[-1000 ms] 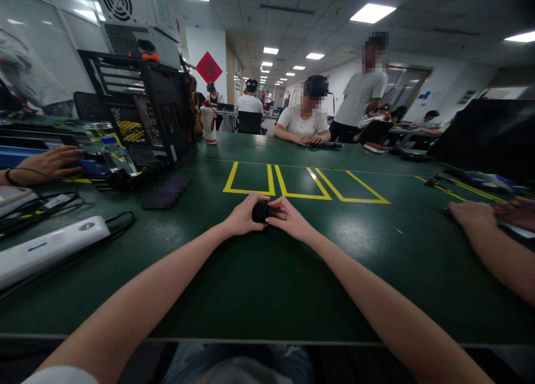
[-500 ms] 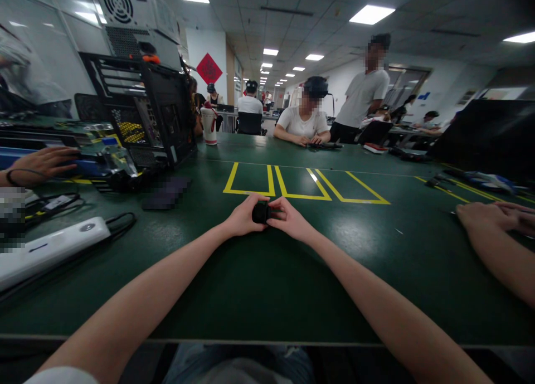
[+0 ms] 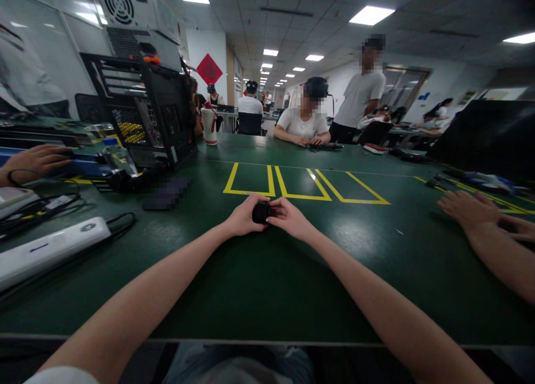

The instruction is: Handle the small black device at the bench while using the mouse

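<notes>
Between my two hands is a small black rounded block (image 3: 261, 212), too dark to tell its kind. My left hand (image 3: 242, 217) wraps round its left side, thumb below and fingers above. The fingers of my right hand (image 3: 288, 217) press on its right side. Both hands are low over the green table (image 3: 259, 295), just in front of the yellow tape frames (image 3: 301, 197). My fingers hide part of the block.
To the left are a white power strip (image 3: 54, 250), a dark flat thing (image 3: 167, 193) and an open computer case (image 3: 146, 111). A white cup (image 3: 209, 126) stands farther back. Other people's hands rest at the left (image 3: 37, 164) and right (image 3: 474, 211).
My hands and the black block stay nearly in place. At the right, another person's hand has shifted left and up; the hand at the far left has moved slightly left.
</notes>
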Motion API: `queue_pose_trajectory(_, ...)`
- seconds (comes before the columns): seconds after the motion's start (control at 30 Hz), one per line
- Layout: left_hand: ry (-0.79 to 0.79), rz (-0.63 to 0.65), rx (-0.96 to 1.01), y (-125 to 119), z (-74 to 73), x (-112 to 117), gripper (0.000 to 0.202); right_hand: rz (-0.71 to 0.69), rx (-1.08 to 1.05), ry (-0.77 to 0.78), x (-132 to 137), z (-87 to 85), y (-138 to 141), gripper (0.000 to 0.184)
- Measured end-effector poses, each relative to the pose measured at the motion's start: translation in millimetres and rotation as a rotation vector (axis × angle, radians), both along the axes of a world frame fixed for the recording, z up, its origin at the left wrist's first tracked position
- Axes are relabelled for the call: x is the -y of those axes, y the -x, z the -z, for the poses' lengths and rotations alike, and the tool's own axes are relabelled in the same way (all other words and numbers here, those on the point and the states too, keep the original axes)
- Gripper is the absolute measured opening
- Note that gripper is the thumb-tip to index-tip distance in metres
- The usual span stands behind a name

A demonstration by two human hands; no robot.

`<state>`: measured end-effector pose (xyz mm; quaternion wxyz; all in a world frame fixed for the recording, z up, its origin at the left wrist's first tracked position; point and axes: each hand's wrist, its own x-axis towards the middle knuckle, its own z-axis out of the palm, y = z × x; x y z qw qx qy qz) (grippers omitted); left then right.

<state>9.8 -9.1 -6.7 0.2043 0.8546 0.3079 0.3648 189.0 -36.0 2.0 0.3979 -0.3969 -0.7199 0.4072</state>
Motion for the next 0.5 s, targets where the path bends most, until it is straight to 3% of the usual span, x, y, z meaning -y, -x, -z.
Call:
queue_pose_trajectory(0.27, 0.019, 0.008, 0.014, -0.7, -0.6, 1.1, 0.059, 0.039, 0.015, -0.026, 3.8, 0.4, 2.3, 0.020)
queue_pose_trajectory(0.5, 0.007, -0.001, 0.000, -0.7, -1.0, 1.2, 0.060, 0.080, 0.195, -0.119, 7.2, -1.6, -1.4, 0.037)
